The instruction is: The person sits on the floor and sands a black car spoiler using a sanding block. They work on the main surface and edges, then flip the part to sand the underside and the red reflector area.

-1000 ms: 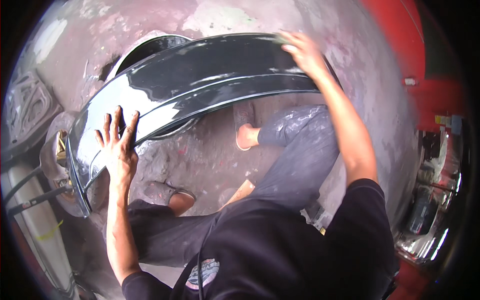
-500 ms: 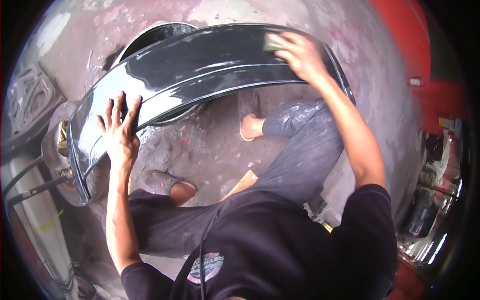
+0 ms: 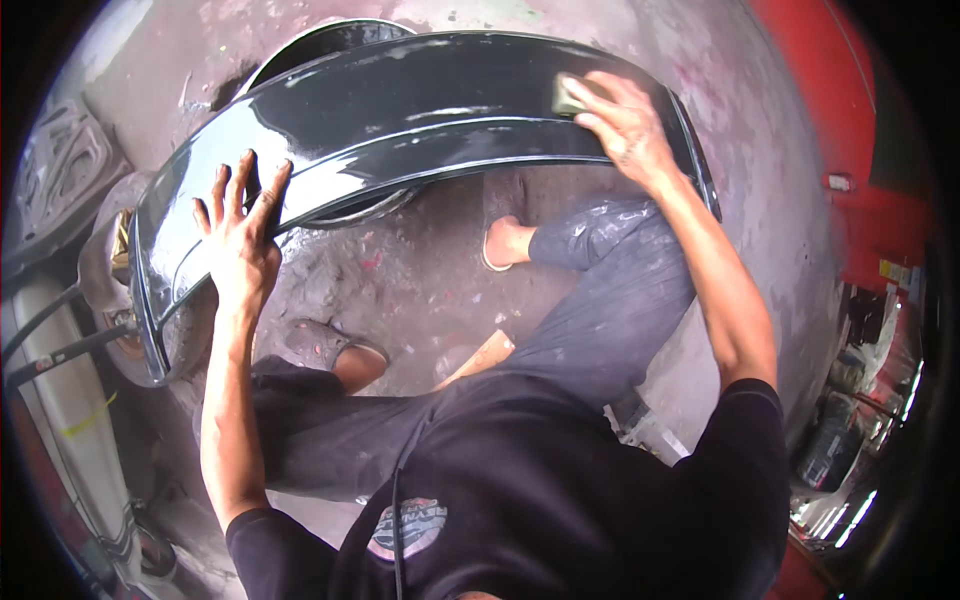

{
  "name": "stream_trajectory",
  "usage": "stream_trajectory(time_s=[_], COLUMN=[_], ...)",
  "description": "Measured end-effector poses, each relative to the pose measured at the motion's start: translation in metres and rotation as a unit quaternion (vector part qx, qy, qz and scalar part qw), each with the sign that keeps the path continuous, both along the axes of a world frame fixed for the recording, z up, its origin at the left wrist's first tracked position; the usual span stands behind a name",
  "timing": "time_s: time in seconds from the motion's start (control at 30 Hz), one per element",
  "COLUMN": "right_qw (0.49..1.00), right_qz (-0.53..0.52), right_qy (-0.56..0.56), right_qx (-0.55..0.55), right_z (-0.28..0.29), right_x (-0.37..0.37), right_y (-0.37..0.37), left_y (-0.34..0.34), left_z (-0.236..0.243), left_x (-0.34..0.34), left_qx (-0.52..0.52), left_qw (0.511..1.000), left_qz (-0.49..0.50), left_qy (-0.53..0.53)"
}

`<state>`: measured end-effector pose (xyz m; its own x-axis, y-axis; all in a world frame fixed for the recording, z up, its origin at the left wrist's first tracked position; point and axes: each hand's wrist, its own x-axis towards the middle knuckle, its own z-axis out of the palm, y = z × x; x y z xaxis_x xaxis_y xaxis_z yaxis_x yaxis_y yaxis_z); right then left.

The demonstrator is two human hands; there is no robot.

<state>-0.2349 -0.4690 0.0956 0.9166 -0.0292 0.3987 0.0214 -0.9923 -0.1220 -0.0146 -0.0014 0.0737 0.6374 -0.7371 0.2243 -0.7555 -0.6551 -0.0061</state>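
Black panel (image 3: 440,85) over round rim (image 3: 325,42). My left hand (image 3: 240,240) spread on panel's left part, right hand (image 3: 622,122) gripping pad (image 3: 566,97) at its right. Looks mid-job to me; remaining share unclear.

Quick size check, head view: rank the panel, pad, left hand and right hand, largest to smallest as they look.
1. Panel, by far the largest.
2. Left hand and right hand: too alike to rank.
3. Pad, smallest by what shows; fingers partly cover it.
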Motion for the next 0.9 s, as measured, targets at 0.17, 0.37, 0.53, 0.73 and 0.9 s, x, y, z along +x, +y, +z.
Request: stream_trajectory(time_s=[0.17,0.37,0.53,0.73,0.9], right_qw=[0.994,0.999,0.995,0.999,0.999], right_qz=[0.086,0.002,0.059,0.009,0.028], right_qy=[0.019,0.035,-0.020,0.032,-0.027], right_qx=[0.067,0.032,0.079,0.017,0.019], right_z=[-0.002,-0.003,-0.011,0.008,-0.009], right_x=[0.057,-0.005,0.055,-0.008,0.064], right_y=[0.075,-0.002,0.085,-0.014,0.073], left_y=[0.010,0.005,0.005,0.006,-0.004], left_z=[-0.010,-0.007,-0.001,-0.002,0.010], left_x=[0.004,0.001,-0.001,-0.007,-0.006], left_qx=[-0.012,-0.029,0.002,0.003,0.028], left_qw=[1.000,0.999,1.000,1.000,1.000], left_qz=[-0.002,-0.015,-0.010,0.005,0.004], left_qy=[-0.002,-0.014,-0.022,-0.001,0.006])
